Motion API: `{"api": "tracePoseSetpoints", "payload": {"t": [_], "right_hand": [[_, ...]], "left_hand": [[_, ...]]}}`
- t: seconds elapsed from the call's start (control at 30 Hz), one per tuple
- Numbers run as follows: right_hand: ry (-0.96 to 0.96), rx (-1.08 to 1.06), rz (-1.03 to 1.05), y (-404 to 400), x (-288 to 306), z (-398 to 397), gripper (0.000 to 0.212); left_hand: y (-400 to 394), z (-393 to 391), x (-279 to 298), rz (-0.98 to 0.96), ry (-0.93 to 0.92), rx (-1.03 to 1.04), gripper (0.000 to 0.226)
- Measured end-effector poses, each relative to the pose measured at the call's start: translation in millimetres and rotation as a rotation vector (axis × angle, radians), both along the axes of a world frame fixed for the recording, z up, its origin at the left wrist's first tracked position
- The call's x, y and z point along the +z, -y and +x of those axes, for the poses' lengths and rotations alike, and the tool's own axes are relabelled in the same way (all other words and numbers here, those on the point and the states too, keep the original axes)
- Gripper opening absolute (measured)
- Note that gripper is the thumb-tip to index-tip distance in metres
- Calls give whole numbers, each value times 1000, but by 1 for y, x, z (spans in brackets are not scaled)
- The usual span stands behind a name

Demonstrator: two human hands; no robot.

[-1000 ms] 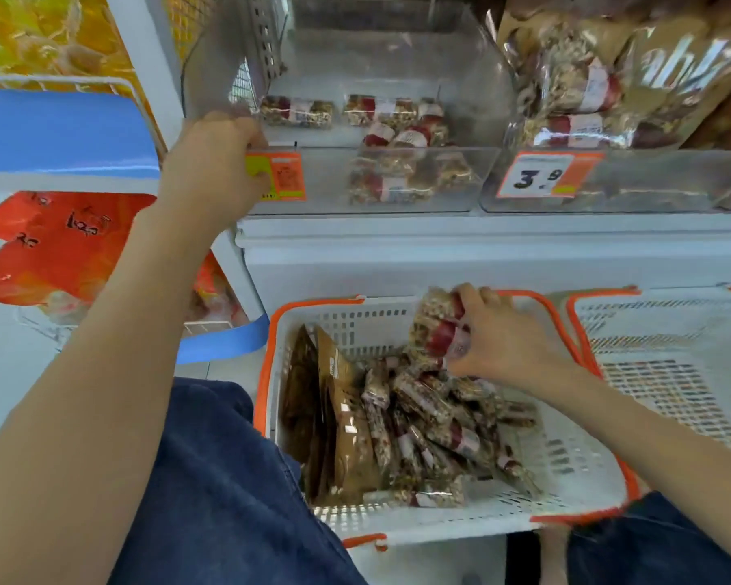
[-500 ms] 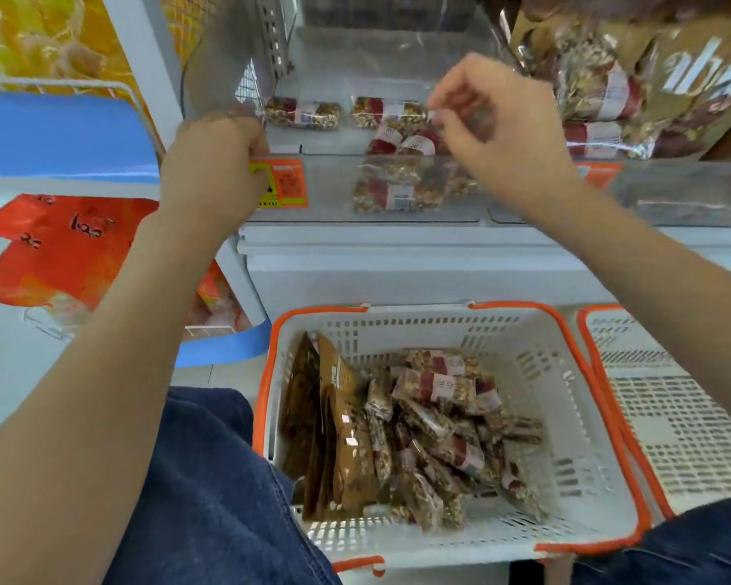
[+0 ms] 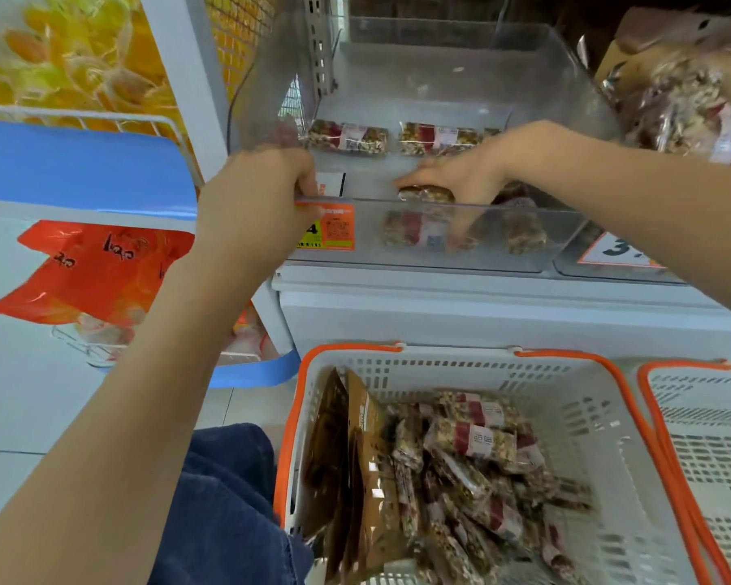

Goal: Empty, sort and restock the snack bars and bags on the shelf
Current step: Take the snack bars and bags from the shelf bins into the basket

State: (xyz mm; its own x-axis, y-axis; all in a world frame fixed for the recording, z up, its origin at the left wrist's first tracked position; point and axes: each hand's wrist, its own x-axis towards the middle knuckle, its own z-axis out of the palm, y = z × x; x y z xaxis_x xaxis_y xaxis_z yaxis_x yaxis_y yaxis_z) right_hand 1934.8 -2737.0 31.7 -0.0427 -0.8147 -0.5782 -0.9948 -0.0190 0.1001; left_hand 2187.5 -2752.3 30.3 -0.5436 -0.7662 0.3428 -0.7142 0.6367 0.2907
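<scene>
Your left hand [image 3: 254, 200] grips the clear bin's [image 3: 473, 242] front-left corner, right hand [image 3: 461, 179] inside seemingly pressing a snack bar [image 3: 425, 193], fingers blurred behind its front wall, white basket [image 3: 587, 415] of bars below, orange bag [image 3: 93, 268] left.

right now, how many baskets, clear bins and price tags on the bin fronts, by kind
baskets: 2
clear bins: 2
price tags: 2
total: 6
</scene>
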Motion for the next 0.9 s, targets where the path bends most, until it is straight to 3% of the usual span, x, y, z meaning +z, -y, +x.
{"api": "tracePoseSetpoints", "payload": {"t": [0.13,0.27,0.33,0.4,0.47,0.57,0.63,0.7,0.8,0.9], "right_hand": [[305,-119,-463,5,-23,4,97],[535,-310,-638,11,-28,2,82],[535,-299,-739,6,-26,-5,77],[410,-205,-812,4,-24,-11,72],[274,-126,-647,6,-26,-17,76],[181,-78,-271,12,-32,-18,102],[173,-67,-331,19,-34,-16,99],[84,-34,-468,24,-36,-13,79],[17,-81,-510,27,-40,-15,62],[65,-167,-437,24,-43,-21,76]], "left_hand": [[0,0,3,18,18,8,11],[0,1,2,22,11,-6,12],[0,0,3,17,9,-13,13],[0,0,3,11,18,-6,13],[0,0,4,12,23,-4,12],[0,0,2,14,15,-13,11],[1,0,1,18,9,-28,10],[2,0,1,21,5,-40,12],[3,0,2,26,1,-37,11],[2,0,2,24,1,-37,10]]}}
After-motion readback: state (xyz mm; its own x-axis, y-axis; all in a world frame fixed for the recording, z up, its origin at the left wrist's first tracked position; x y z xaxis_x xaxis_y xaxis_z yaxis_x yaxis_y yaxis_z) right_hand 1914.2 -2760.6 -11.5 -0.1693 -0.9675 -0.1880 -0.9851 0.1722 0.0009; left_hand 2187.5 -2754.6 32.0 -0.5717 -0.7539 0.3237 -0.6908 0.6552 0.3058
